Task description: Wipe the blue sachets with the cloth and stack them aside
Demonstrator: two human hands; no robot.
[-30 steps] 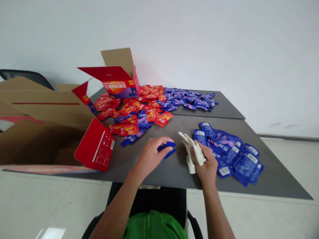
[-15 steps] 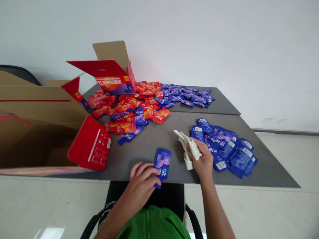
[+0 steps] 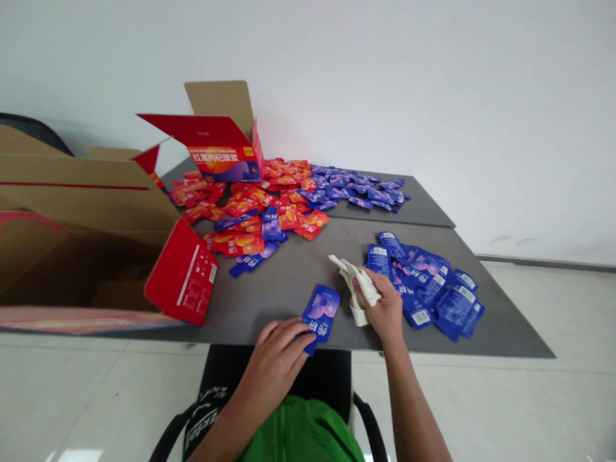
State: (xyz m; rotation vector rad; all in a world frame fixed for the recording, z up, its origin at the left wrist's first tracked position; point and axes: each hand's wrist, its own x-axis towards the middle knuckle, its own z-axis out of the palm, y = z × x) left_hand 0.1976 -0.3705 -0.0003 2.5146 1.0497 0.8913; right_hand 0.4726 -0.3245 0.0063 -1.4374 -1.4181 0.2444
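Near the front edge of the table, my left hand has its fingers closed on the lower left part of a blue pouch. The pouch lies tilted, printed side up, with its spout end toward me; the thumb is hidden. A crumpled white cloth is bunched in my right hand, just above the table. Right beside that hand is a spread of blue pouches, several with barcode labels facing up.
Red pouches with some blue ones among them lie at the left middle. More small blue pouches are heaped at the back. An open red carton stands behind, and a larger open carton sits at the left.
The blue pouch under my left hand has shifted slightly right and turned clockwise. My right hand with the cloth has come a little closer to it. The camera view has shifted slightly.
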